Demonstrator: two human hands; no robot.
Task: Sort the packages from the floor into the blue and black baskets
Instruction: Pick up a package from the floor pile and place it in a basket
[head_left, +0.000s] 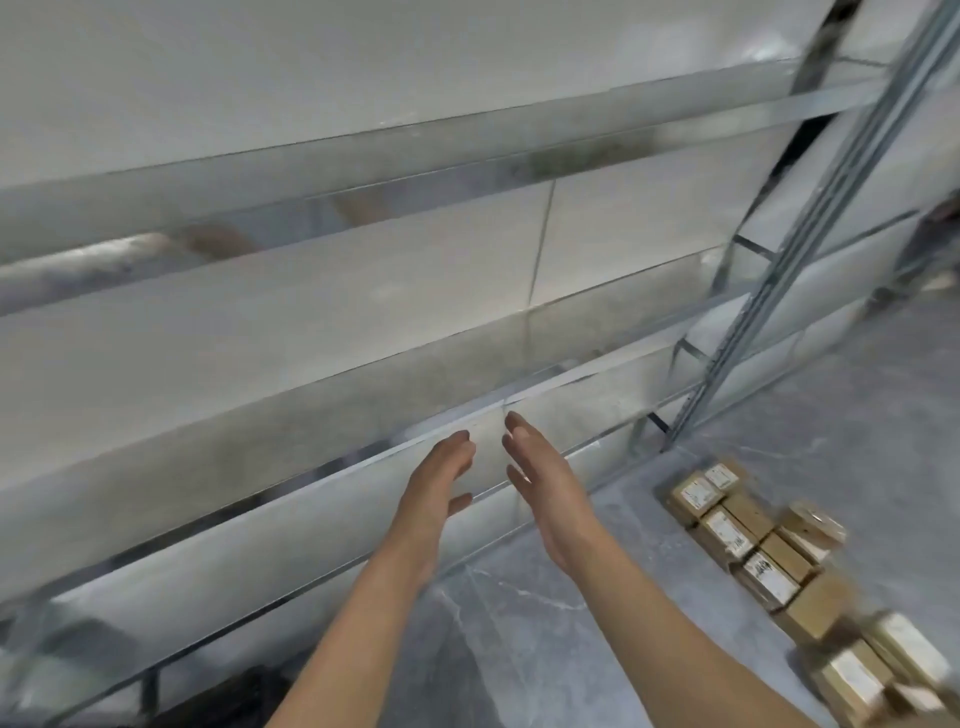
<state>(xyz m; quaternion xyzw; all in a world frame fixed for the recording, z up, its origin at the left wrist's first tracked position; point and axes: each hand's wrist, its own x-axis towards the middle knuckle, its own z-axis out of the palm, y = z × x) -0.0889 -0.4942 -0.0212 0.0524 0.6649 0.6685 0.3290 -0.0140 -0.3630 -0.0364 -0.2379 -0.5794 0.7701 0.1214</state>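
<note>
Filling most of my view is a grey metal shelving rack (363, 291). Its long shelves run slantwise from the lower left to the upper right, one above the other. Its upright post (810, 249) stands at the right side, with its foot on the floor (519, 623). This floor is grey with pale veins like marble, and it lies below and right of the rack.

On it, at the right of my view, the packages (763, 566) lie in a row, close together and touching one another. The row begins near the foot of the post and goes toward the lower right corner. They are brown cardboard boxes, and several carry a white label (696, 492) on top. The print is too blurred to read.

My two bare forearms (358, 623) reach forward from the bottom edge, toward the edge of a low shelf. My left hand (434, 493) has its fingers straight and together, the thumb a little apart, and it holds nothing. My right hand (550, 493) is just beside it, fingers also stretched out, palm turned toward the left hand, and it holds nothing too. A narrow gap stays between the two hands. I cannot tell if the fingertips touch the shelf. Both hands are well apart from the packages, to the left of them.

A dark shape (234, 691) shows under the rack at the bottom; I cannot tell what it is.
</note>
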